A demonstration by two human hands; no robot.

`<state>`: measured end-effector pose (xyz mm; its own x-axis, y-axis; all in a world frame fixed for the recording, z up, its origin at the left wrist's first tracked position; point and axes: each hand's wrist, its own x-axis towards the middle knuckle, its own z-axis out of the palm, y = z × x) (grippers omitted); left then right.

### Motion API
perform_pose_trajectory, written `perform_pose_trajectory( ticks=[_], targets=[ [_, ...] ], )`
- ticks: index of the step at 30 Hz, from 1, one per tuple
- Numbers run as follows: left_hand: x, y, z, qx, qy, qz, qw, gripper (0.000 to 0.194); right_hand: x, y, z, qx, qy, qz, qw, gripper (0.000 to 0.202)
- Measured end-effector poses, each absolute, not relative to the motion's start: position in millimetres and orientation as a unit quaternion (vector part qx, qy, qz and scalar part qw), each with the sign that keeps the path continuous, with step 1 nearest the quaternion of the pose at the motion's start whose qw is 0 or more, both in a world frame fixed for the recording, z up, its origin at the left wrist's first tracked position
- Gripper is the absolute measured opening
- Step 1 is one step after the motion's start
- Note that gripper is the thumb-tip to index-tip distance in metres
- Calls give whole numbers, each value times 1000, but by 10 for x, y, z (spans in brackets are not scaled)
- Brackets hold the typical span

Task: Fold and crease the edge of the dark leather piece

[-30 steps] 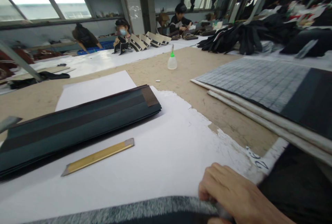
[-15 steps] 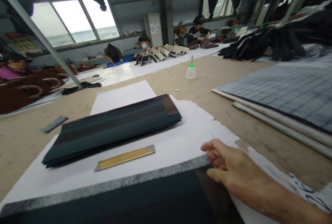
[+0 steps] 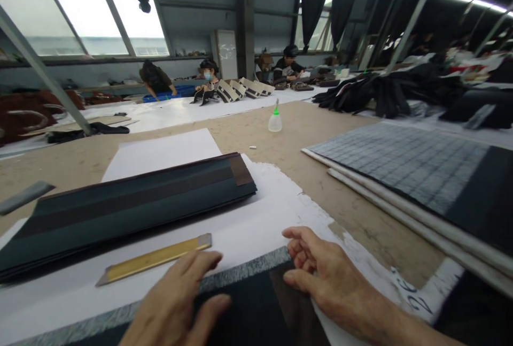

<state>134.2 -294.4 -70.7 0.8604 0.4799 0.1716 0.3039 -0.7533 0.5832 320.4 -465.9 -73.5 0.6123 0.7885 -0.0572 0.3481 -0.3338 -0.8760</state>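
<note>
Both hands low in frame, palms down. Left hand (image 3: 176, 303) at bottom centre-left: fingers together, extended up-right, thumb splayed right, lying flat. Right hand (image 3: 324, 276) at bottom centre-right: fingers curled inward to the left, thumb below them, forearm running off toward the lower right corner. Hands near each other, not touching.

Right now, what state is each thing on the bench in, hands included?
Left hand: flat, pressing the dark panel's grey edge.
Right hand: fingers curled on the panel's corner.
Dark panel: lying flat on white paper.
Yellow ruler: lying flat, untouched.
Stack of dark strips: flat, piled.
Squeeze bottle: upright, capped.
</note>
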Motion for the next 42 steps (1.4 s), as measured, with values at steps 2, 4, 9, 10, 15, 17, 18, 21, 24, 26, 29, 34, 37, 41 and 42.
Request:
perform_pose_trajectory(
  ticks=[2, 4, 9, 10, 15, 17, 18, 21, 24, 26, 29, 34, 37, 41, 42],
  targets=[
    [1725, -3108, -669, 948, 144, 105, 265, 36, 3192, -4690, -764, -768, -367, 237, 468, 48],
    [2018, -3231, -645, 960, 145, 56, 235, 27, 3179, -4721, -811, -756, -371, 228, 488, 49],
    [2199, -3297, -700, 944, 200, 26, 263, 13, 3162, -4763, -938, -743, -414, 179, 494, 45],
    [2186, -3289, -722, 941, 205, 28, 269, 11, 3167, -4769, -951, -742, -431, 154, 490, 44],
    [2153, -3270, -810, 936, 200, 63, 281, 8, 3224, -4862, -919, -728, -515, 9, 453, 33],
    [2158, -3270, -830, 935, 181, 82, 293, 9, 3240, -4932, -899, -720, -552, -34, 419, 24],
    [2158, -3268, -840, 934, 175, 95, 297, 9, 3244, -4969, -896, -719, -570, -46, 395, 23],
    [2144, -3254, -886, 930, 151, 136, 308, 12, 3238, -5055, -914, -717, -619, -72, 311, 30],
    [2116, -3234, -953, 927, 106, 174, 315, 19, 3225, -5069, -943, -706, -648, -135, 252, 38],
    [2100, -3223, -994, 929, 77, 193, 306, 24, 3219, -5047, -951, -699, -652, -164, 244, 38],
    [2087, -3219, -1025, 934, 43, 214, 282, 29, 3213, -5027, -950, -698, -657, -153, 241, 38],
    [2082, -3220, -1006, 936, -28, 267, 226, 31, 3202, -5083, -962, -709, -656, -113, 232, 38],
    [2096, -3205, -995, 938, -68, 271, 206, 31, 3208, -5077, -960, -705, -655, -131, 237, 37],
    [2143, -3185, -991, 922, -116, 307, 205, 33, 3227, -5018, -931, -705, -658, -143, 222, 38],
    [2154, -3183, -984, 920, -128, 310, 202, 33, 3228, -5010, -924, -704, -660, -146, 219, 38]
  ],
)
